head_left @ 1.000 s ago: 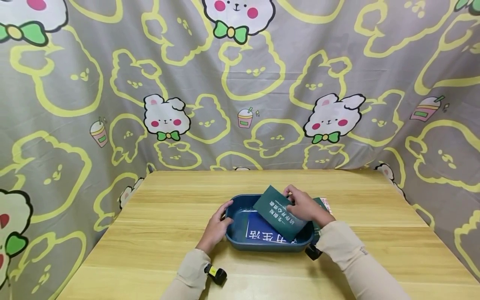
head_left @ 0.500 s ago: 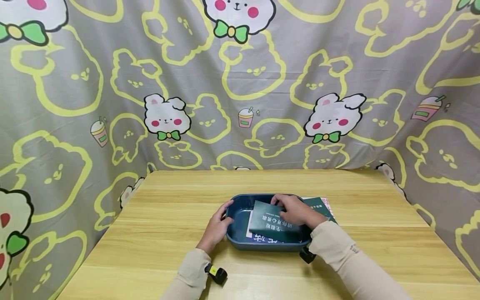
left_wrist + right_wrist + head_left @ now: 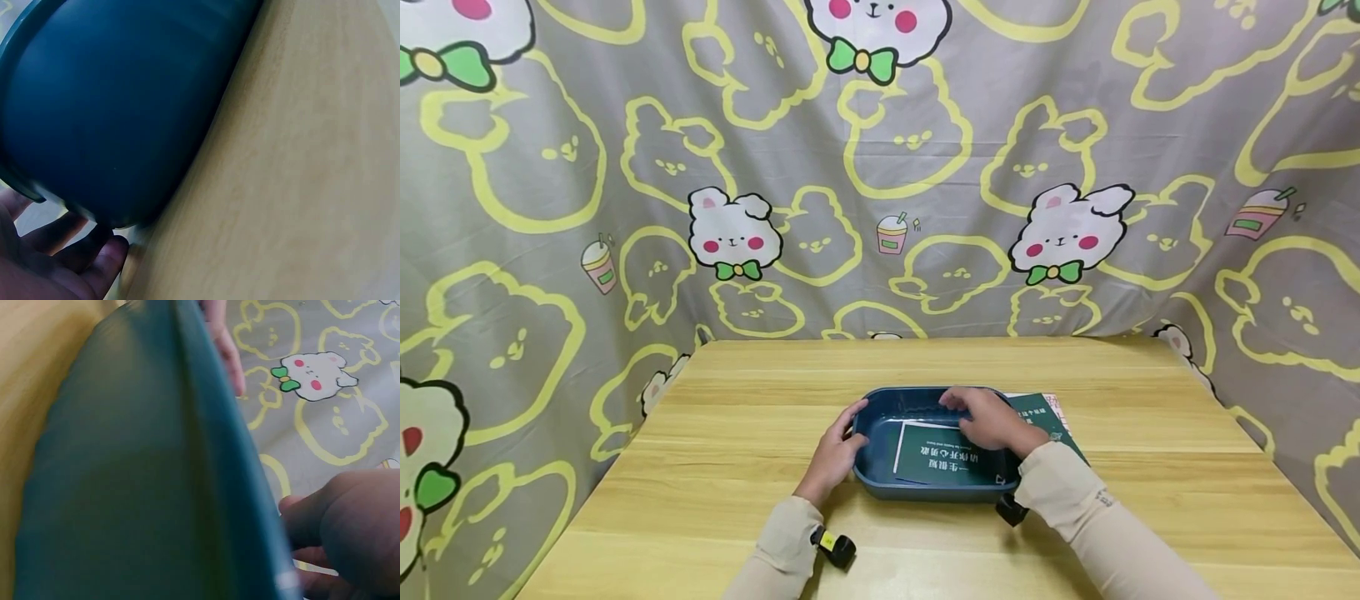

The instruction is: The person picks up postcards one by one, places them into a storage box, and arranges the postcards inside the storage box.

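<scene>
Beige-sleeved left grip (image 3: 831, 456), clamped on the end of the dark-blue, rounded-rectangular tray (image 3: 936, 494): brace firmly. Green, rectangular printed card (image 3: 943, 460) lies flat inside; right grip (image 3: 992, 419), fingers relaxed, apparently empty, hovers above: lift straight, without dragging.

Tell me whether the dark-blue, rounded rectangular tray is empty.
Not empty: the head view shows a rectangular dark-green card with white lettering lying inside the tray.

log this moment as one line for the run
left hand: grips blue tray end | right hand: over tray | green card: lying inside tray | green booklet: outside, right of tray
</scene>
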The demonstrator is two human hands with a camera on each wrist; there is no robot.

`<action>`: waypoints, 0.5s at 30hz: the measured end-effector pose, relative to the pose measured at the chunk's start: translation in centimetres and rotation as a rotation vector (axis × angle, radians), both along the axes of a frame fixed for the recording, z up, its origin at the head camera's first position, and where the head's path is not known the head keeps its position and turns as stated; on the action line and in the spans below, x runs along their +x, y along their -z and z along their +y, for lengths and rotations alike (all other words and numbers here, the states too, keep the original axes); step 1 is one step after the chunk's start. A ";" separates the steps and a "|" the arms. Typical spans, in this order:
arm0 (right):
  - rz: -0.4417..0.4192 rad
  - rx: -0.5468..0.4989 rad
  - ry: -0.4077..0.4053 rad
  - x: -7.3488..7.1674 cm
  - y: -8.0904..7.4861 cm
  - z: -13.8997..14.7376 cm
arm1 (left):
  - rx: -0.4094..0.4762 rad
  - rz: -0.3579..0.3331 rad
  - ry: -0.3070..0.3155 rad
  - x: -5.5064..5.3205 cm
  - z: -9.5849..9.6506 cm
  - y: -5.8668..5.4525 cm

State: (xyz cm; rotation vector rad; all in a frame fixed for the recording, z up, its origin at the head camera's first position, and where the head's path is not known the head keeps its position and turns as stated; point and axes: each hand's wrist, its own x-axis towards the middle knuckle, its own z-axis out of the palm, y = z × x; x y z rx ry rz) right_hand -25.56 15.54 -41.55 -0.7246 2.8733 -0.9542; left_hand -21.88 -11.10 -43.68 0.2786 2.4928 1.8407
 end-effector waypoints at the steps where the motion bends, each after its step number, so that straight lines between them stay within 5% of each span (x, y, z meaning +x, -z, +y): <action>1: 0.008 -0.019 0.014 0.0 0.0 0.1 | 0.001 0.002 -0.001 -0.4 -0.1 0.6; 6: 0.029 -0.158 0.088 0.2 -0.4 1.2 | -0.010 0.009 -0.009 -2.1 -0.5 3.1; 15: 0.098 -0.370 0.338 0.8 -0.5 4.9 | -0.009 0.015 -0.012 -2.1 -0.6 3.3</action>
